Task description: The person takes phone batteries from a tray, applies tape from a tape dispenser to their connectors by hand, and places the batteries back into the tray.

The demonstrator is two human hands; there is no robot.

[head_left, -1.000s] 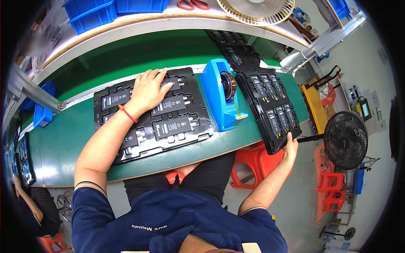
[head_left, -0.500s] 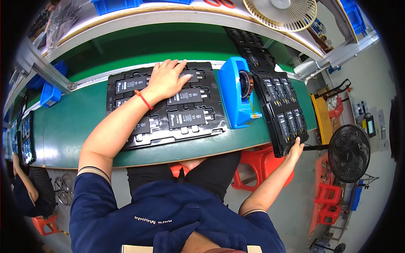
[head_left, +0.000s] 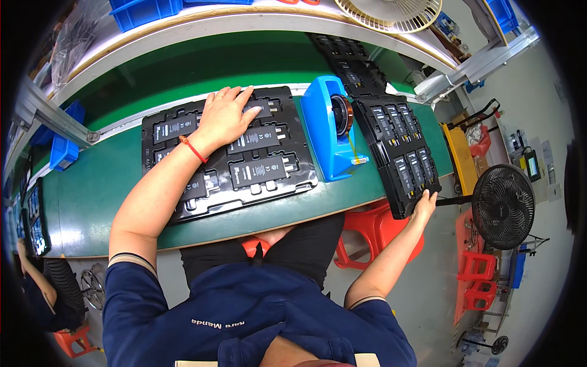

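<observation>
My left hand (head_left: 225, 117) lies with fingers stretched out over a black plastic tray (head_left: 304, 166) on the green table. Flat black batteries (head_left: 259, 171) with white print sit in its pockets; my hand and forearm hide some of them. At the right, my right hand (head_left: 425, 207) grips the near corner of a stack of black trays (head_left: 396, 200), its thumb along the edge and its other fingers partly hidden. More batteries (head_left: 403, 174) fill the top tray of that stack. A blue tape dispenser (head_left: 318, 131) with a brown tape roll stands between the two trays.
Further black trays (head_left: 361, 76) lie behind the right stack. Overhead runs a shelf with blue bins (head_left: 143, 13) and a cream fan (head_left: 391, 11). A red stool (head_left: 370, 235) stands below the table's front edge, a black fan (head_left: 504, 205) farther right. Another person's arm (head_left: 38, 281) shows far left.
The whole view has shifted slightly. Both hands keep their places, the left on the batteries and the right at the tray stack's corner.
</observation>
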